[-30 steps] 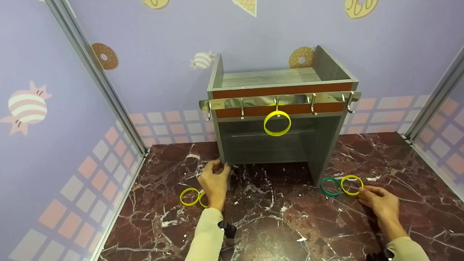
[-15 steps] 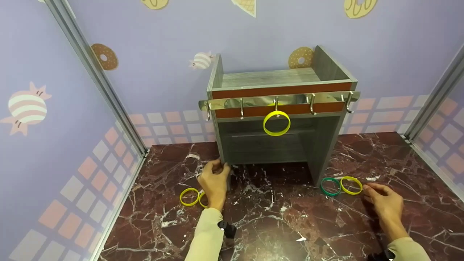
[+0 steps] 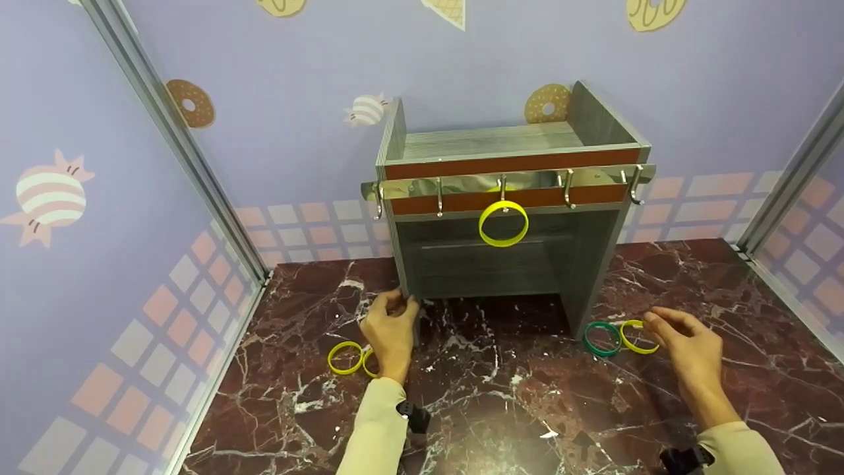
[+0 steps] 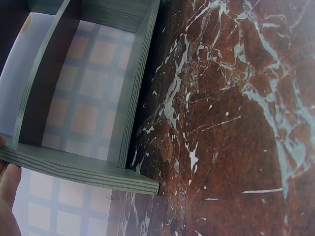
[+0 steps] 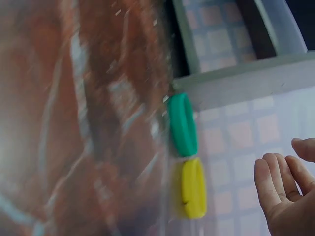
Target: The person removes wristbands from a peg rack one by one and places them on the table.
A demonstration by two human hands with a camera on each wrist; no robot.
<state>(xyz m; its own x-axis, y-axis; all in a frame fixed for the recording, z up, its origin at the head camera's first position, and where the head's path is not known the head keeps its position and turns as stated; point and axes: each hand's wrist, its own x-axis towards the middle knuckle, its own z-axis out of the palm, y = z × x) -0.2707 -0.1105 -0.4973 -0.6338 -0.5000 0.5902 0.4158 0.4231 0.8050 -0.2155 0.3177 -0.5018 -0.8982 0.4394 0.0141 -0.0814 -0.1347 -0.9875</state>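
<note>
My left hand pinches the front edge of the left side panel of a small grey wooden shelf, low down. In the left wrist view a thumb and fingertip lie on either side of that panel. My right hand holds nothing and hovers at the right, overlapping a yellow wristband in the head view. The right wrist view shows its fingers nearly straight, apart from the yellow wristband. Beside that band lies a green wristband, close to the shelf's right foot.
A metal rail with several hooks crosses the shelf's front; another yellow band hangs from a middle hook. Two more yellow bands lie left of my left wrist, one partly hidden. Patterned walls enclose the marble tabletop.
My right hand was at the right yellow wristband, drew back a little to the right, then rose and came back leftward over it. The left hand has stayed on the shelf panel.
</note>
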